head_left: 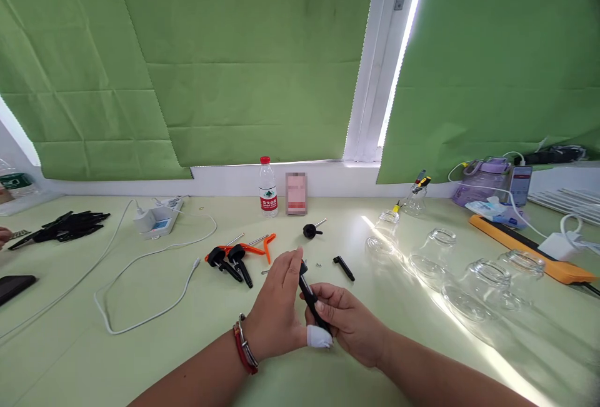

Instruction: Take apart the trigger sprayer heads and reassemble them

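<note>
A slim black plastic handle (310,295) is held slantwise between both hands above the table. My left hand (279,313) spans it lengthwise, fingers at its upper end and the white-wrapped thumb at its lower end. My right hand (347,319) pinches its lower half from the right. Just beyond lie a similar loose black handle (344,267), tiny metal bits (319,264) and a round black knob with a metal rod (310,231). Left of my hands are two black-handled parts with round heads (238,256) and orange plastic pieces (269,246).
Several upturned clear glass jars (434,247) stand on the right, near an orange power strip (529,247). A water bottle (269,191) stands at the back. A white cable (140,257) curves across the left, by a black bundle (70,227). Another person's hand (4,236) shows at the left edge.
</note>
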`<state>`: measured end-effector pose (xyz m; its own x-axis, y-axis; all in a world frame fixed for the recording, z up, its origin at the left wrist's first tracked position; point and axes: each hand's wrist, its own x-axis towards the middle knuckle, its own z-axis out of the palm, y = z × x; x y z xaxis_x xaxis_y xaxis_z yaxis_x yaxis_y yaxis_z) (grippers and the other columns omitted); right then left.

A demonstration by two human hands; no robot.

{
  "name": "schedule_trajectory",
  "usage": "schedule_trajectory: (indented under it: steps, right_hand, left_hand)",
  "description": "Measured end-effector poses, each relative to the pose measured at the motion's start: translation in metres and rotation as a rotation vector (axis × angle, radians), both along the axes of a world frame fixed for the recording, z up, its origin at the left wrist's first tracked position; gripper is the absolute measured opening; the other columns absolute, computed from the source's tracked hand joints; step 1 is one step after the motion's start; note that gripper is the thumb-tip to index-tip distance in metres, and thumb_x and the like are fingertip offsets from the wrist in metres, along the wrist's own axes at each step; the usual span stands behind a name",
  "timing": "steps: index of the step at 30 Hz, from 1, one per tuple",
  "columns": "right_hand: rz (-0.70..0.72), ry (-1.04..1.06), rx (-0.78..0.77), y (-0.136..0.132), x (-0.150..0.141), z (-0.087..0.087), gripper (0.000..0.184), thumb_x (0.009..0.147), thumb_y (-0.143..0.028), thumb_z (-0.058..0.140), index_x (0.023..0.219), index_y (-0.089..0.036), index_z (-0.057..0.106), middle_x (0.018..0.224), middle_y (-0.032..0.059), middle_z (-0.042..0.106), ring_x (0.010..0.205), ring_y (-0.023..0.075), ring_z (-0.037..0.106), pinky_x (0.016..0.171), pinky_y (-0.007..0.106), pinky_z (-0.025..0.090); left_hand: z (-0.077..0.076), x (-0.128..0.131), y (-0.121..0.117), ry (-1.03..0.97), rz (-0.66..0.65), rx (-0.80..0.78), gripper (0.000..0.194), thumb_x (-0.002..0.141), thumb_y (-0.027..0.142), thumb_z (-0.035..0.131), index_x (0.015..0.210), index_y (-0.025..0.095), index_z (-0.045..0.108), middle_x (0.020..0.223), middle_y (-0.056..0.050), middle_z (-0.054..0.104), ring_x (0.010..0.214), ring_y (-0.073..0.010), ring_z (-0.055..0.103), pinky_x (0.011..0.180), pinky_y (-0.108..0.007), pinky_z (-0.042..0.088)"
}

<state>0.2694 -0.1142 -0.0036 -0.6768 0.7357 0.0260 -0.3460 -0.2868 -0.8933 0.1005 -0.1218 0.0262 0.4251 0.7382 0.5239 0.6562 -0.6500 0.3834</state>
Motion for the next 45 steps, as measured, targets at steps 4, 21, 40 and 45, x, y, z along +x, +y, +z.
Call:
schedule_trajectory:
  steps: [4, 21, 40, 45]
  right_hand:
    - [-0.038, -0.043, 0.012, -0.001, 0.0, 0.003, 0.028, 0.08, -0.039, 0.064, 0.093, -0.016, 0.059, 0.07, 0.0019, 0.061, 0.057, 0.0085, 0.047, 0.058, 0.023, 0.033]
    - [0.044, 0.091, -0.169, 0.001, -0.003, -0.005, 0.024, 0.079, -0.033, 0.065, 0.093, -0.015, 0.057, 0.07, 0.0014, 0.058, 0.059, 0.0084, 0.048, 0.059, 0.021, 0.034]
    - [-0.426, -0.711, 0.688, 0.033, 0.015, -0.005, 0.025, 0.091, -0.022, 0.039, 0.111, -0.018, 0.054, 0.106, 0.009, 0.056, 0.085, 0.0175, 0.054, 0.078, 0.033, 0.042]
    - [-0.476, -1.144, 0.964, 0.055, 0.016, -0.016, 0.034, 0.085, -0.008, 0.039, 0.116, -0.016, 0.053, 0.113, 0.0105, 0.051, 0.095, 0.0186, 0.055, 0.08, 0.029, 0.042]
  left_hand:
    - [0.0, 0.004, -0.003, 0.054, 0.014, -0.002, 0.124, 0.055, 0.05, 0.073, 0.144, 0.018, -0.006, 0.136, -0.022, 0.029, 0.126, -0.0423, 0.026, 0.1, -0.058, 0.027]
    - [-0.016, 0.018, -0.01, -0.034, 0.126, 0.102, 0.106, 0.051, 0.036, 0.072, 0.139, 0.02, 0.014, 0.133, -0.02, 0.023, 0.125, -0.0419, 0.024, 0.096, -0.057, 0.031]
    - [0.015, -0.003, -0.009, -0.273, 0.157, -0.572, 0.096, 0.052, 0.036, 0.077, 0.131, 0.023, 0.025, 0.113, -0.012, 0.051, 0.097, -0.0272, 0.052, 0.08, -0.041, 0.044]
    - [0.024, -0.011, -0.008, -0.572, -0.01, -0.947, 0.07, 0.059, 0.026, 0.07, 0.119, 0.025, 0.033, 0.093, -0.003, 0.054, 0.075, -0.0152, 0.05, 0.065, -0.028, 0.042]
